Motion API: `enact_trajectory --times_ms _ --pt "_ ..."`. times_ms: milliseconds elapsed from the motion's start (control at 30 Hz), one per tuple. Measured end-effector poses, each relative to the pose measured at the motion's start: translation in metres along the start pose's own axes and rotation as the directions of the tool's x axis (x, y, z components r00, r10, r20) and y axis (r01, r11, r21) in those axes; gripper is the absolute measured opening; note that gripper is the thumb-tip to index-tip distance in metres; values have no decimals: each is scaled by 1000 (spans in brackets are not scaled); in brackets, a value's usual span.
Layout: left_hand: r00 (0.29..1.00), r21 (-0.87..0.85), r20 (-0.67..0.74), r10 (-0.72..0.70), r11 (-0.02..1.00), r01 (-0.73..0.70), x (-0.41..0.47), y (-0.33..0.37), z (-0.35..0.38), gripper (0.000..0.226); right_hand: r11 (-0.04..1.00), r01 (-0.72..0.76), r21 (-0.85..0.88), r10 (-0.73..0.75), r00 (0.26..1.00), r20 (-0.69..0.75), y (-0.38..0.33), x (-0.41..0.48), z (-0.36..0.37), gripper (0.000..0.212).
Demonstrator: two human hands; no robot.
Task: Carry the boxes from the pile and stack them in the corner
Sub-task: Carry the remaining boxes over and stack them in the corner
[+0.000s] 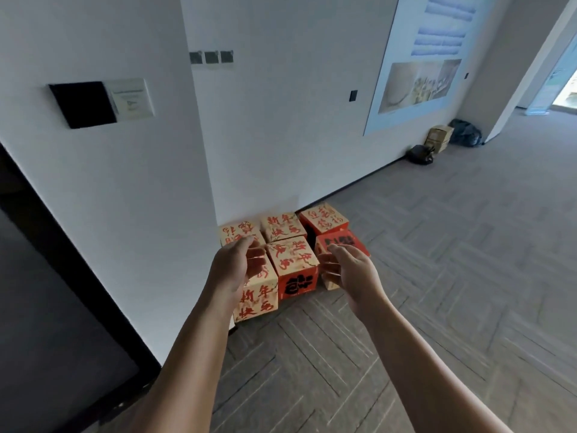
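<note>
- I note left hand (237, 270) and right hand (351, 271) both loosely spread, holding nothing, flanking the front middle box (293, 257).
- The boxes (281, 228) sit clustered on floor (437, 276) against wall corner (215, 182).
- A carton (439, 137) and dark bags (465, 132) lie well apart.

Red "新年快乐", apparently, on the cream boxes (292, 257).

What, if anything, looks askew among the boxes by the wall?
The rear right box sits turned away from its cream-topped neighbour, leaving a dark gap between them; the other boxes sit closer together.
</note>
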State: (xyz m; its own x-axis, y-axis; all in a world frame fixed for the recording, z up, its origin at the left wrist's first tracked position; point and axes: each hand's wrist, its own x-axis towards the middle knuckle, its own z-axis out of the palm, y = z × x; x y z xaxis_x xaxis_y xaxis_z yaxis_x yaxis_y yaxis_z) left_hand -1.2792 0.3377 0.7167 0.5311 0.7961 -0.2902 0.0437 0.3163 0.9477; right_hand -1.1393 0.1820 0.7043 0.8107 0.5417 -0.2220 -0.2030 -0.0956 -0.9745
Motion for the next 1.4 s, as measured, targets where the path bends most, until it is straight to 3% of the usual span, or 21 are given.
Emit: enact_trajectory --times_ms 333,567,833,1033,1200,1400 --pt "1000 42 24 -15 999 14 204 30 62 35 999 -41 -25 41 999 3 -14 214 24 24" --pt "984 94 -163 -73 992 89 340 9 93 31 990 -85 -108 101 983 150 9 392 50 23" --pt "910 63 -388 -144 981 182 477 -35 107 24 947 -148 -285 237 920 312 60 555 81 21" --pt "879 210 -448 -165 936 282 564 -135 75 19 876 -191 -442 346 888 302 180 647 116 26" --pt "883 326 -420 -211 873 364 641 -264 34 32 787 -163 -595 400 869 292 319 706 146 34" --pt "843 331 -462 -274 829 451 720 -413 -14 30 746 -147 -649 425 856 295 471 761 186 38"
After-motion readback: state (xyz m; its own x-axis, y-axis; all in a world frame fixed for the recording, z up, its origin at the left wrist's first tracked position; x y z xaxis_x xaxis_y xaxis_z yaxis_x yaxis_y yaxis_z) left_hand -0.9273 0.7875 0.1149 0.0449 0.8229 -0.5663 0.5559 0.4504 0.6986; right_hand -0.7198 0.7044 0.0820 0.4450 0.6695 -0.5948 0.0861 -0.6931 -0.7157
